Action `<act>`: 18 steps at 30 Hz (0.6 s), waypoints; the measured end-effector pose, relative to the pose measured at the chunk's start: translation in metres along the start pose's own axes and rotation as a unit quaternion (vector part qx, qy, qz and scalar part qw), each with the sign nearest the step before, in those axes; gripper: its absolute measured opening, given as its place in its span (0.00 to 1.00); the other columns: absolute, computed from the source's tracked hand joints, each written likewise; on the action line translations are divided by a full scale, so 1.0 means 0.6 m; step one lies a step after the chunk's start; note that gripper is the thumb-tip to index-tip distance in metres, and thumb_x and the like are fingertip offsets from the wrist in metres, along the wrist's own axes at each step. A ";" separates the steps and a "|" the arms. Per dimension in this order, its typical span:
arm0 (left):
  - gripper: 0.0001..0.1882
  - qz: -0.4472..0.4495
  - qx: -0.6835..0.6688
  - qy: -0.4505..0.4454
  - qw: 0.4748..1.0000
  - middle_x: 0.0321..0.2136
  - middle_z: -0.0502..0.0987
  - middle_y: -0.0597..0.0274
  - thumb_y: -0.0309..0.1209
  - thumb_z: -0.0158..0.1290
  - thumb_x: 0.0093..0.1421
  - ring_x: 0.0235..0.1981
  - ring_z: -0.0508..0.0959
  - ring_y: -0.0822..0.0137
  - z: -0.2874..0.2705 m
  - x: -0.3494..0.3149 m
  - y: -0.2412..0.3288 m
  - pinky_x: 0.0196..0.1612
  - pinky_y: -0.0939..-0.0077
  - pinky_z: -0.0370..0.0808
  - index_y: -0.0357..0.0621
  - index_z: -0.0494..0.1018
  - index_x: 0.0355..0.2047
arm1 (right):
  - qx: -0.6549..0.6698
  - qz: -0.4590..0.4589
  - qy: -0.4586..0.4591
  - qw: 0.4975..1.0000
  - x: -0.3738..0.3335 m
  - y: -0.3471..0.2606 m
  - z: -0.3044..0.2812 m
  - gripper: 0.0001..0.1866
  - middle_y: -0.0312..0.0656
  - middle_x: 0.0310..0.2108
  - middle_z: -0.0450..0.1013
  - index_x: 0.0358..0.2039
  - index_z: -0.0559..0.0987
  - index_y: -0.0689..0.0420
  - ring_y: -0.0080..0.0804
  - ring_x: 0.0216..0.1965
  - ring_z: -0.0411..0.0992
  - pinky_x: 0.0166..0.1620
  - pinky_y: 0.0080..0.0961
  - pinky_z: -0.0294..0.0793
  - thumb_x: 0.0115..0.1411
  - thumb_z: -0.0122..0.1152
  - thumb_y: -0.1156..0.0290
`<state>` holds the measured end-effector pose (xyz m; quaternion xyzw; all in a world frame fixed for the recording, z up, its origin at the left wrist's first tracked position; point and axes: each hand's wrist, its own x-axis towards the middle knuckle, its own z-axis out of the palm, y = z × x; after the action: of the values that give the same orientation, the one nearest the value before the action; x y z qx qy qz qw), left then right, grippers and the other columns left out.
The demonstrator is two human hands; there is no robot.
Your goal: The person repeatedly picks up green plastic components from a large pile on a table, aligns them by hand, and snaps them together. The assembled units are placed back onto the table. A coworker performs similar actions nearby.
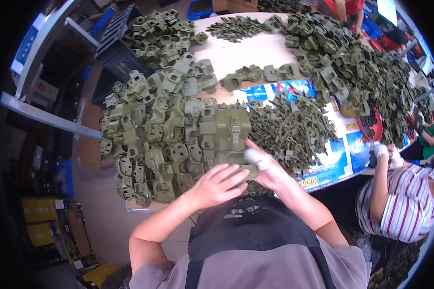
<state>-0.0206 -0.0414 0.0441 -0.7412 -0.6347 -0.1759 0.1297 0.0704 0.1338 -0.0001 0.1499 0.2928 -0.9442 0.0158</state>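
Close in front of my apron lies an olive-green moulded plastic shell (234, 158), partly hidden by my fingers. My left hand (220, 187) rests at its near left side, fingers stretched out and slightly apart. At the shell's right side, my right hand (270, 172) curls against it; white wrapping covers a finger, and that part is smeared by motion. How firmly the fingers grip is hard to make out. Just beyond my hands sits a bigger-looking olive-green shell (234, 126). To the left, similar shells (164, 130) are packed in rows.
Small green parts (289, 130) lie heaped on printed blue-and-white card (345, 159) to my right. A larger pile of shells (352, 62) spreads along the far right, beside a red tray (371, 126). A person in a striped top (410, 204) works there. A grey metal frame (48, 114) stands left.
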 end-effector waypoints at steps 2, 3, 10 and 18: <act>0.42 0.039 -0.150 -0.115 0.981 0.59 0.56 0.61 0.36 0.63 0.40 0.59 0.58 0.56 -0.014 0.016 0.001 0.60 0.60 0.56 0.64 0.60 0.58 | -0.045 0.029 0.014 0.998 -0.003 -0.012 -0.011 0.40 0.48 0.49 0.67 0.64 0.45 0.53 0.34 0.45 0.71 0.48 0.30 0.72 0.56 0.56 0.74; 0.50 -0.105 -0.308 0.004 0.945 0.59 0.53 0.53 0.35 0.65 0.40 0.59 0.57 0.53 -0.006 0.020 0.015 0.61 0.58 0.55 0.58 0.47 0.61 | -0.042 0.013 0.053 0.998 -0.008 -0.016 0.000 0.43 0.45 0.44 0.71 0.65 0.44 0.53 0.30 0.41 0.72 0.45 0.26 0.73 0.54 0.59 0.76; 0.63 -0.440 -0.592 0.175 0.652 0.61 0.49 0.45 0.20 0.61 0.46 0.61 0.55 0.56 0.108 0.001 0.060 0.61 0.60 0.54 0.48 0.17 0.61 | -0.510 -0.137 -0.009 0.849 -0.041 -0.003 -0.028 0.49 0.57 0.60 0.53 0.65 0.39 0.50 0.48 0.60 0.56 0.60 0.30 0.53 0.43 0.46 0.84; 0.50 -0.497 -0.555 0.153 0.649 0.55 0.59 0.43 0.19 0.47 0.51 0.52 0.65 0.51 0.128 -0.045 0.090 0.54 0.59 0.63 0.50 0.24 0.63 | -0.551 -0.123 0.045 0.824 -0.082 0.036 -0.025 0.52 0.58 0.62 0.49 0.65 0.38 0.52 0.53 0.58 0.58 0.57 0.31 0.61 0.39 0.47 0.84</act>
<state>0.0367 -0.0425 -0.0350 -0.2107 -0.6626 -0.6448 -0.3175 0.1243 0.1212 -0.0091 0.1214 0.7810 -0.6117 -0.0337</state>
